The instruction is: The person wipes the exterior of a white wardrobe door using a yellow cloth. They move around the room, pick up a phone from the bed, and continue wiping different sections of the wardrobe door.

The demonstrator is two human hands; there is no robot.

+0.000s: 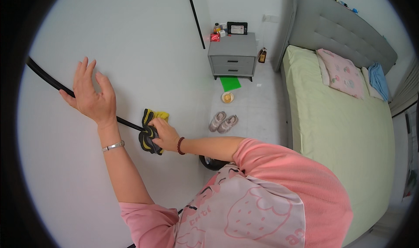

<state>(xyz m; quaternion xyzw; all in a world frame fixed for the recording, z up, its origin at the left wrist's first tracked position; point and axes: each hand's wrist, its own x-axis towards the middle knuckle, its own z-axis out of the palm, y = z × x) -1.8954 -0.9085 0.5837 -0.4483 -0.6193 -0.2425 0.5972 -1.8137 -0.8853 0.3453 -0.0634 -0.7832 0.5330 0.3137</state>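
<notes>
Wiping-fashion, the right hand (163,134) has a striped, bunched-up cloth of yellow and dark grey (151,132) pressed to the lower end of a long, slim black strip (130,124) that crosses a broad, smooth white surface (56,147). Its fingers are closed on the folds, pinching the fabric together; from where I stand, that bunching seems meant to give a firm fistful and let the cloth lap around something so narrow.

The left hand (94,95) is empty, higher up beside the same strip, its fingers spread and pointing upward. One digit sticks out sideways over the black line. Whether the hand actually leans on the strip or merely hangs in front of it, I can't fairly tell from this angle; a light brace would be my guess.

The right arm reaches across the body, probably because the strip's end lies that low. Off to the side, a pair of pale pinkish shoes (222,122) sits on the floor near a grey two-drawer nightstand (231,59), apparently parked there to stay handy to the bed with its pale green sheet (336,134).
</notes>
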